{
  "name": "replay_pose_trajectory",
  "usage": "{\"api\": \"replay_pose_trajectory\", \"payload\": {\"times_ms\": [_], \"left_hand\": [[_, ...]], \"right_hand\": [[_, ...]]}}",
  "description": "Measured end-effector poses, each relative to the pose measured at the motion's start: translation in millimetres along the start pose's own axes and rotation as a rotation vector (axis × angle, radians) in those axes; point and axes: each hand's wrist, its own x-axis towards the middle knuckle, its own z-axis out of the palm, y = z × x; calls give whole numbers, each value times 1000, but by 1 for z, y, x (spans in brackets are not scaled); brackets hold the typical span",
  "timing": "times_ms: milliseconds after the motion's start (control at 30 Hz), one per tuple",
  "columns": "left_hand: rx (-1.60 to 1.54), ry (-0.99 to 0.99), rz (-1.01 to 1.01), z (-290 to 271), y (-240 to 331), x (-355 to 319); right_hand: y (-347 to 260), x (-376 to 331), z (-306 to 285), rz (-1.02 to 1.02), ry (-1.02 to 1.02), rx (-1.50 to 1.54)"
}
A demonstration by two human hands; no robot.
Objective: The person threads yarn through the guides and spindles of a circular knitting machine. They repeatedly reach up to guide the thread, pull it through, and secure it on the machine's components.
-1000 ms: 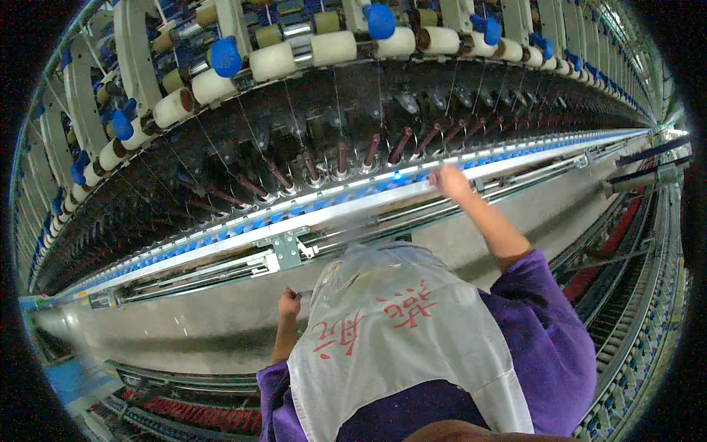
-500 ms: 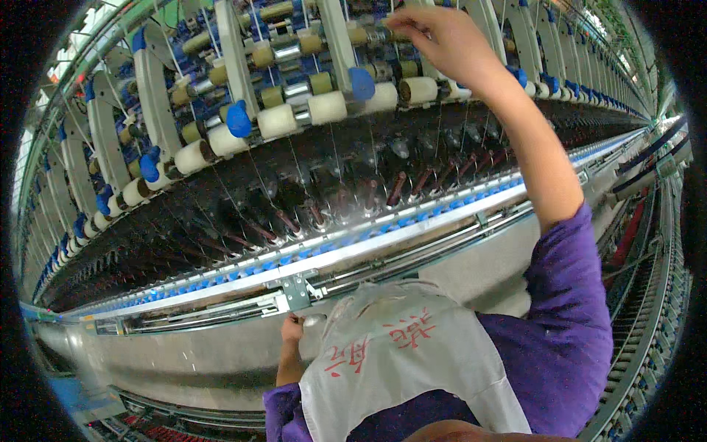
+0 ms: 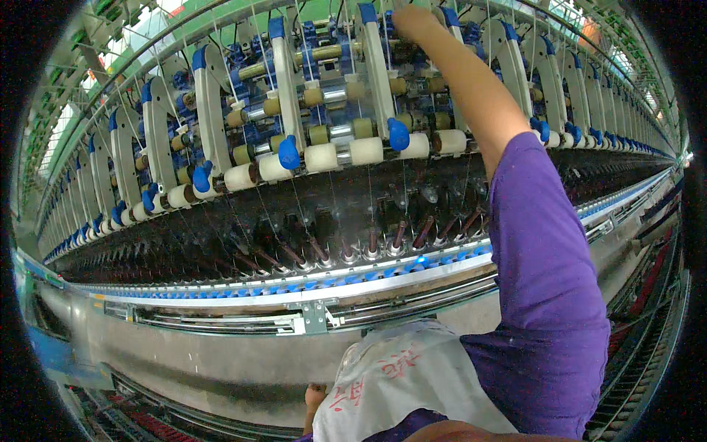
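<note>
At the left end of the grey floor (image 3: 221,368) is a blurry blue panel (image 3: 59,357); metal rails (image 3: 199,415) run along the floor's near edge, with a row of small red pieces (image 3: 156,425) beside them.

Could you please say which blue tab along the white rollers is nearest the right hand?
The blue tab almost straight below the right hand; others visible along the white rollers sit farther left or right.

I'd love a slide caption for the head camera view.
A worker's right hand up at a ring spinning frame, above its white rollers; the left hand low, beside a white apron.
</note>
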Motion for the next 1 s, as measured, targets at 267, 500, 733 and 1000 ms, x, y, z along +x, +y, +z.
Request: {"api": "replay_pose_trajectory", "payload": {"times_ms": [267, 500, 733, 1000], "left_hand": [[469, -176, 303, 16, -67, 1], [189, -35, 40, -13, 7, 51], [-18, -68, 225, -42, 124, 116], [-15, -78, 376, -23, 164, 119]], "right_hand": [[-2, -9, 4, -164, -120, -153], [-1, -75, -36, -268, -129, -3], [-5, -148, -42, -458, -348, -85], [-6, -153, -21, -458, -226, -180]]}}
